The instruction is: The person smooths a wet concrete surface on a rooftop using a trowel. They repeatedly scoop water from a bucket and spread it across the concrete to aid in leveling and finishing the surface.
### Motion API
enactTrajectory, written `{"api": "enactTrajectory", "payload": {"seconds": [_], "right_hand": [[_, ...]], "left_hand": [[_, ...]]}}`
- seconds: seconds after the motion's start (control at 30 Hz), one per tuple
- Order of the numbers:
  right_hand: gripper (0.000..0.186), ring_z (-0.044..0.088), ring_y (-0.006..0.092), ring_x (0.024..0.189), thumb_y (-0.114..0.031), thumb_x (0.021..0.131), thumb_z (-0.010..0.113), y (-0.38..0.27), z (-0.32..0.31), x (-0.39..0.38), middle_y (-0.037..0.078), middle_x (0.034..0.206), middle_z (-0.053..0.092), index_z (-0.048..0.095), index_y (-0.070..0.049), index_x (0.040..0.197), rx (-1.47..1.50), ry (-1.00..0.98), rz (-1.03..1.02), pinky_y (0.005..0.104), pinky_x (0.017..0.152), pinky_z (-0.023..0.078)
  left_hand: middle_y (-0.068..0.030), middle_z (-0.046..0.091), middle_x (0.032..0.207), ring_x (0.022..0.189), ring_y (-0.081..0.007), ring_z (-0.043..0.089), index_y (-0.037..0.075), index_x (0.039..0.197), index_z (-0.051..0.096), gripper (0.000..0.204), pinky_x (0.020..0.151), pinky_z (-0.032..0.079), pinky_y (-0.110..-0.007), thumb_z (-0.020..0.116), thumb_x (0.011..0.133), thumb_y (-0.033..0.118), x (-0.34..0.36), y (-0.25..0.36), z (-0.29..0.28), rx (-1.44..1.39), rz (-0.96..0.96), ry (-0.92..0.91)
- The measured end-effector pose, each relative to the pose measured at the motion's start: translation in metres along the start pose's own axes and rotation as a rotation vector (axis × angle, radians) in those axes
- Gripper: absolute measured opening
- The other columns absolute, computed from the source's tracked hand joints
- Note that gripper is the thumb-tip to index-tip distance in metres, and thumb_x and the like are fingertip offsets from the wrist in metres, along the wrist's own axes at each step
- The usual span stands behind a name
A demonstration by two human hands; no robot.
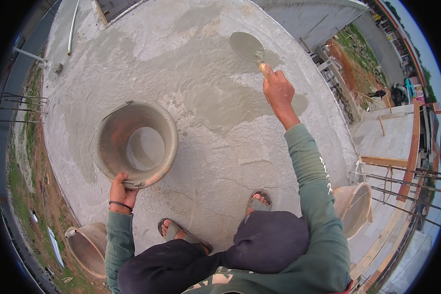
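Note:
My left hand (123, 192) grips the near rim of a cement-smeared bucket (169, 130), which is tipped so its inside faces me. A little wet grey cement (146, 148) lies at the bottom of it. Stretched out to the far right, my right hand (279, 93) is closed around the wooden handle of a trowel (247, 47). Grey cement coats the trowel's rounded blade, held over or against the slab; contact cannot be made out. A wet patch of cement slurry (220, 105) spreads across the rough concrete slab (201, 210) between bucket and trowel.
A second bucket (90, 247) stands at lower left, and another bucket (353, 208) at right beside my sleeve. Rebar (402, 183) juts out past the right edge, and more rebar (24, 101) at left. A pale pipe (73, 29) lies far left. The slab drops off at both sides.

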State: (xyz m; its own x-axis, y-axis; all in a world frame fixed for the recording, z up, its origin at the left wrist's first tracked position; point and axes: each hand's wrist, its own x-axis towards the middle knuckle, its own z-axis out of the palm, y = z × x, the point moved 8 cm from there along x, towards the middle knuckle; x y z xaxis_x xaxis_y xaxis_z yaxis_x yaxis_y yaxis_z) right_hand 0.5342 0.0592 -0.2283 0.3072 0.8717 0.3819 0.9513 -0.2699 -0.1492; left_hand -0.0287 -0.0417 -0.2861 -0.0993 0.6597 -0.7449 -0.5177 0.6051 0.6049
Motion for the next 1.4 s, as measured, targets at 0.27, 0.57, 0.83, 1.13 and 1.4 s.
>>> {"api": "enactTrajectory", "payload": {"seconds": [0.27, 0.57, 0.83, 1.13, 1.4], "right_hand": [[0.044, 0.07, 0.0314, 0.083, -0.026, 0.078, 0.076, -0.017, 0.002, -0.106, 0.015, 0.097, 0.073, 0.071, -0.011, 0.119, 0.571, -0.677, -0.113, 0.0374, 0.075, 0.054], [0.045, 0.069, 0.0307, 0.08, -0.026, 0.077, 0.078, -0.011, 0.001, -0.146, 0.013, 0.094, 0.073, 0.071, -0.013, 0.119, 0.504, -0.809, -0.252, 0.0394, 0.073, 0.054], [0.036, 0.068, 0.0301, 0.08, -0.031, 0.081, 0.075, 0.008, 0.037, -0.049, 0.009, 0.088, 0.069, 0.072, -0.017, 0.115, 0.228, -0.403, -0.244, 0.0426, 0.068, 0.053], [0.04, 0.068, 0.031, 0.077, -0.029, 0.084, 0.073, -0.053, 0.06, 0.007, 0.009, 0.087, 0.065, 0.067, -0.024, 0.124, 0.134, -0.302, -0.254, 0.0437, 0.065, 0.054], [0.041, 0.068, 0.035, 0.082, -0.026, 0.086, 0.071, -0.056, 0.067, 0.018, 0.013, 0.092, 0.066, 0.065, -0.017, 0.126, 0.195, -0.252, -0.096, 0.0467, 0.068, 0.054]], "left_hand": [[-0.0108, 0.061, 0.114, 0.106, -0.0291, 0.063, 0.002, 0.114, 0.052, 0.026, 0.092, 0.057, -0.049, 0.051, 0.089, 0.008, 0.001, 0.002, 0.001, 0.008, -0.003, 0.013], [-0.0093, 0.062, 0.113, 0.102, -0.0276, 0.066, 0.004, 0.119, 0.052, 0.032, 0.086, 0.059, -0.046, 0.053, 0.088, 0.011, 0.002, 0.001, 0.004, 0.03, -0.008, 0.008], [-0.0106, 0.06, 0.115, 0.105, -0.0289, 0.063, 0.003, 0.119, 0.05, 0.031, 0.09, 0.057, -0.049, 0.053, 0.089, 0.01, -0.003, 0.006, 0.016, 0.052, 0.037, -0.026], [-0.0111, 0.059, 0.116, 0.106, -0.0291, 0.062, 0.004, 0.12, 0.05, 0.033, 0.089, 0.057, -0.051, 0.054, 0.088, 0.008, -0.002, 0.001, 0.015, 0.047, 0.018, -0.009], [-0.0116, 0.057, 0.119, 0.104, -0.0294, 0.064, 0.006, 0.127, 0.045, 0.04, 0.085, 0.06, -0.049, 0.052, 0.087, 0.008, -0.005, -0.001, 0.019, 0.073, 0.057, -0.008]]}}
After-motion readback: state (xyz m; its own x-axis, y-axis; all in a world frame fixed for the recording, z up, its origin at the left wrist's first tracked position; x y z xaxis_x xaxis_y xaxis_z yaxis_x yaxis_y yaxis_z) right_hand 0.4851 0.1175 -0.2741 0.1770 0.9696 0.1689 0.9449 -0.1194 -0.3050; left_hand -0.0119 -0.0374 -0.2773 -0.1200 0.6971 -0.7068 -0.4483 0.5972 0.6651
